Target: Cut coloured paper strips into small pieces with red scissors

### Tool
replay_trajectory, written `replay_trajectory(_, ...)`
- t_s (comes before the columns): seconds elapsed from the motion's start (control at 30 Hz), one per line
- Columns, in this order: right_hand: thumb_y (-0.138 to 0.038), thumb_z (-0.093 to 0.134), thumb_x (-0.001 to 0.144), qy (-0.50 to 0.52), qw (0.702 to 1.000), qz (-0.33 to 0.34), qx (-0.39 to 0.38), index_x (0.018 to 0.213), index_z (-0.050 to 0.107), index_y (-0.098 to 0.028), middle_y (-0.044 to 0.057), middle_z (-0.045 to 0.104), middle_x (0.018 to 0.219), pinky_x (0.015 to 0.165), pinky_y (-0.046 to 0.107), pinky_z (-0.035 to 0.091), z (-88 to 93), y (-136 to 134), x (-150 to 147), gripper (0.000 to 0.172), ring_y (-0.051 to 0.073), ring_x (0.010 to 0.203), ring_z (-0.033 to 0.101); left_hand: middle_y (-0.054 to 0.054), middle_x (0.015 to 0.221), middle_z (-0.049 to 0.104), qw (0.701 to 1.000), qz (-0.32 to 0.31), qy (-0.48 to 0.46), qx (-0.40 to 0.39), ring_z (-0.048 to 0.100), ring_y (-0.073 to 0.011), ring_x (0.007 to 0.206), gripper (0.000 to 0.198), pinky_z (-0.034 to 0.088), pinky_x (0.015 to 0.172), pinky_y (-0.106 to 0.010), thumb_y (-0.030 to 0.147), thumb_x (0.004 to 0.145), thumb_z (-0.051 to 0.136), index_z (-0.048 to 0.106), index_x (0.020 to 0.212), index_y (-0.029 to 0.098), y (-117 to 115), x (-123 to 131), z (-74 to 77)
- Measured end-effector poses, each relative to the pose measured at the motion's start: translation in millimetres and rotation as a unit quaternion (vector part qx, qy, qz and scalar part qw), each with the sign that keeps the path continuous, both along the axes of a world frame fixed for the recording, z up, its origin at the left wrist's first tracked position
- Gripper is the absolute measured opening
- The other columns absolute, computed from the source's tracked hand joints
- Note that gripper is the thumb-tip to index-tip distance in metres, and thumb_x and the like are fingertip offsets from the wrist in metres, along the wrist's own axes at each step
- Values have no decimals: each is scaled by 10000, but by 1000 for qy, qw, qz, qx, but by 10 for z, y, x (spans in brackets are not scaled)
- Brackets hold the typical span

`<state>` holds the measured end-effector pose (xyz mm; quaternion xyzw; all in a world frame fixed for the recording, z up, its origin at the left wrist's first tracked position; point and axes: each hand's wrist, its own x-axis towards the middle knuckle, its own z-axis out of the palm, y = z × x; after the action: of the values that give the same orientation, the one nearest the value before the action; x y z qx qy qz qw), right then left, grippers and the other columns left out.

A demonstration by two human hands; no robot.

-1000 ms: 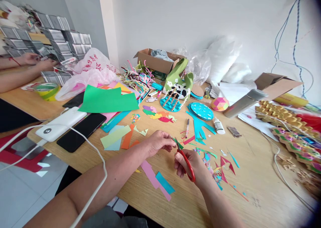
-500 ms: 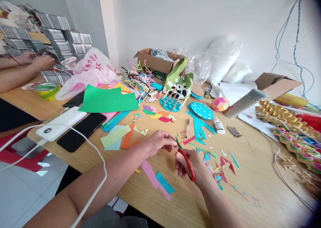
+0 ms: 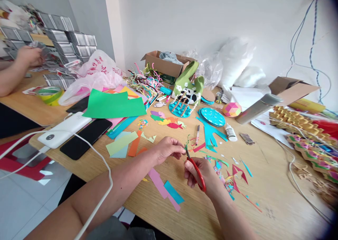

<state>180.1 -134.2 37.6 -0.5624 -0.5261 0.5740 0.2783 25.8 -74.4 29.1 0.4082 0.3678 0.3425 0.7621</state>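
Observation:
My left hand [image 3: 167,149] pinches a small green paper piece [image 3: 186,143] just above the wooden table [image 3: 266,204]. My right hand [image 3: 203,174] is closed round the red-handled scissors [image 3: 195,170], whose blades point up at that green piece. Coloured paper scraps [image 3: 232,173] lie right of my right hand. Pink and blue paper strips [image 3: 165,189] lie near the table's front edge, below my hands.
A green paper sheet [image 3: 113,106], a white power bank [image 3: 63,129] with cable and a black phone [image 3: 84,137] lie to the left. Paper fish [image 3: 166,120], a turquoise paper craft [image 3: 211,122], a glue bottle [image 3: 230,132] and a metal flask [image 3: 257,108] sit behind. Another person's hands [image 3: 26,56] work at far left.
The green piece has turned in my left fingers and now sticks up thinner above the scissor tips. The other person's hands at far left have moved up and back.

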Motion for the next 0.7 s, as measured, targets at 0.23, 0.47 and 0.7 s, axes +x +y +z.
replay_trajectory(0.23, -499, 679, 679, 9, 1000, -5, -9, 578, 508, -147, -5, 588, 459, 311, 155, 399, -17, 5, 8, 404, 106, 342, 562, 8, 548, 561, 1000, 15, -6, 5, 493, -78, 491, 167, 380, 557, -245, 211, 539, 679, 611, 650, 107, 4, -2, 12)
replay_trajectory(0.47, -501, 682, 674, 6, 1000, -7, -9, 597, 510, -147, -11, 589, 471, 316, 154, 404, -6, 6, 7, 401, 104, 347, 567, 1, 559, 571, 1000, 23, -8, 13, 496, -79, 497, 174, 383, 550, -241, 217, 541, 677, 620, 658, 102, -5, 2, 27)
replay_trajectory(0.7, -507, 671, 679, 1, 1000, -4, -2, 587, 504, -147, -13, 579, 468, 322, 152, 399, 12, 2, 4, 408, 97, 343, 557, 3, 578, 572, 999, 17, 9, 28, 494, -73, 494, 163, 394, 564, -246, 212, 542, 673, 612, 649, 106, -5, 3, 15)
